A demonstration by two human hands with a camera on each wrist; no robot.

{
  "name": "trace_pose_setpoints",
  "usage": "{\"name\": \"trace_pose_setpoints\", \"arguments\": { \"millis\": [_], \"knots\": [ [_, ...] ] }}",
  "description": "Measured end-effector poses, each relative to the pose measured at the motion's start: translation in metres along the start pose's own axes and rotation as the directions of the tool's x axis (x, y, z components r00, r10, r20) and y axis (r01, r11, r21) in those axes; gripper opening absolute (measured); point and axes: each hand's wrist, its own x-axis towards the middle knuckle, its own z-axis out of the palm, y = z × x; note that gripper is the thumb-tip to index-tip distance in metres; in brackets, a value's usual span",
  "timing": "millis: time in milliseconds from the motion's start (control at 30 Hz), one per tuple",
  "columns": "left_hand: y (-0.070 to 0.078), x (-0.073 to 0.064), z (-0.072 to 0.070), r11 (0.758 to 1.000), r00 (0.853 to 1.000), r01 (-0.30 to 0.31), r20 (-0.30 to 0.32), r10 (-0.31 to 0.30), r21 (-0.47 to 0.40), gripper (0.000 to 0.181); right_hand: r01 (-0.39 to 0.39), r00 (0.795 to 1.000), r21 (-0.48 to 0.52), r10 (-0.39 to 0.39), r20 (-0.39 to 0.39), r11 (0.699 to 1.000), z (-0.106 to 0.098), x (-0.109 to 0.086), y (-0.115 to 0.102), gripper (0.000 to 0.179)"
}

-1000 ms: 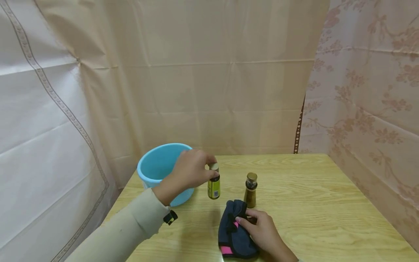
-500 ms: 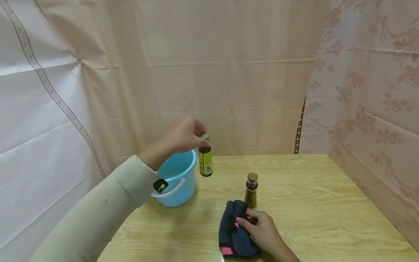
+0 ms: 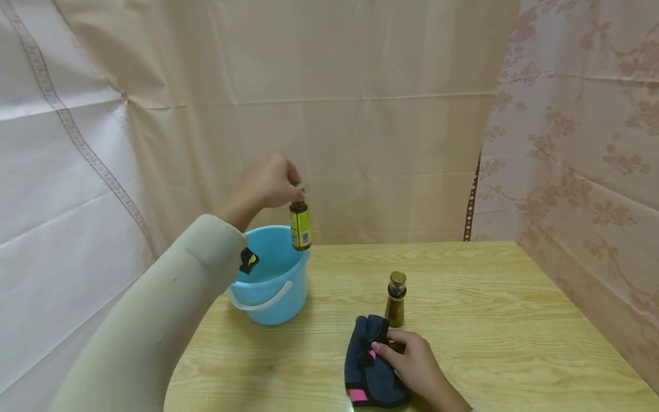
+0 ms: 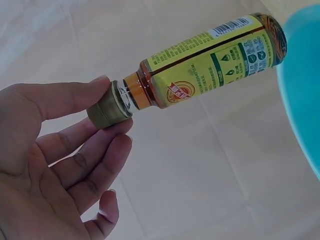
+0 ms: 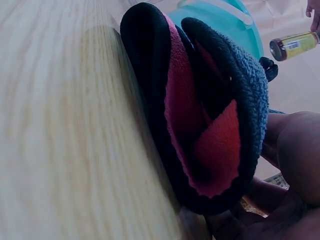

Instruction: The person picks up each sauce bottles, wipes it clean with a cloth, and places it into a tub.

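My left hand point(image 3: 273, 182) pinches the gold cap of a small glass bottle point(image 3: 301, 228) with a yellow-green label. The bottle hangs upright in the air, its base level in view with the right side of a blue bucket's rim point(image 3: 275, 228). In the left wrist view, thumb and fingertips grip the cap point(image 4: 107, 110). On the table, my right hand point(image 3: 418, 363) pinches a folded dark blue fleece item point(image 3: 378, 380) with black edging and pink lining. The right wrist view looks into its pink opening point(image 5: 215, 155); its exact kind is unclear.
A second bottle point(image 3: 395, 303), brown with a gold cap, stands upright just behind the fleece item. The bucket stands at the table's point(image 3: 463, 309) left side, its white handle point(image 3: 265, 300) hanging down in front. Curtains point(image 3: 360, 137) surround the table's back and sides.
My left hand has lifted the small bottle and carried it left and away from me, from above the table to the bucket's right rim. The right hand and fleece item have stayed put.
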Motion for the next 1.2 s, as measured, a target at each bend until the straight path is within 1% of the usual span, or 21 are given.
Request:
{"name": "trace_pose_setpoints", "arguments": {
  "millis": [200,300,433,600,767,867,967,1033,1067,1133,1200],
  "knots": [
    [-0.016,0.009,0.001,0.997,0.998,0.063,-0.004,-0.063,0.034,0.025,0.002,1.0,0.008,-0.002,0.012,1.0,0.0,0.0,-0.001,0.021],
    [-0.024,0.014,0.004,0.996,0.996,0.084,0.001,-0.084,0.031,0.025,-0.002,1.0,0.005,0.002,0.004,1.0,0.0,0.0,-0.001,0.021],
    [-0.039,0.018,0.008,0.993,0.993,0.117,0.009,-0.117,0.016,0.024,0.0,1.0,-0.002,0.0,-0.003,1.0,0.0,0.001,-0.001,0.019],
    [-0.057,0.02,0.009,0.992,0.992,0.127,-0.004,-0.127,0.019,0.018,0.017,1.0,-0.002,-0.017,-0.008,1.0,0.001,0.001,-0.001,0.019],
    [-0.067,0.02,0.011,0.99,0.99,0.139,-0.021,-0.138,0.031,0.016,0.021,1.0,0.022,-0.021,-0.006,1.0,0.001,-0.001,-0.003,0.021],
    [-0.073,0.021,0.016,0.988,0.989,0.151,-0.014,-0.15,0.035,0.016,0.02,1.0,0.032,-0.02,0.0,0.999,0.001,-0.001,-0.005,0.021],
    [-0.082,0.024,0.022,0.986,0.987,0.158,0.008,-0.158,0.05,0.016,0.013,1.0,0.028,-0.013,0.001,1.0,0.0,-0.001,-0.005,0.02],
    [-0.089,0.026,0.027,0.987,0.989,0.144,0.026,-0.147,0.073,0.016,0.015,1.0,0.017,-0.015,0.003,1.0,0.0,-0.001,-0.004,0.018],
    [-0.093,0.027,0.03,0.988,0.99,0.128,0.04,-0.132,0.092,0.016,0.013,1.0,0.011,-0.013,0.004,1.0,0.0,-0.001,-0.003,0.018],
    [-0.1,0.029,0.034,0.989,0.994,0.072,0.075,-0.082,0.131,0.016,0.01,1.0,0.001,-0.01,0.008,1.0,0.0,-0.001,-0.003,0.017],
    [-0.106,0.03,0.037,0.986,0.993,0.011,0.117,-0.031,0.167,0.017,0.016,1.0,-0.001,-0.016,0.01,1.0,0.0,-0.001,-0.002,0.017]
  ]
}}
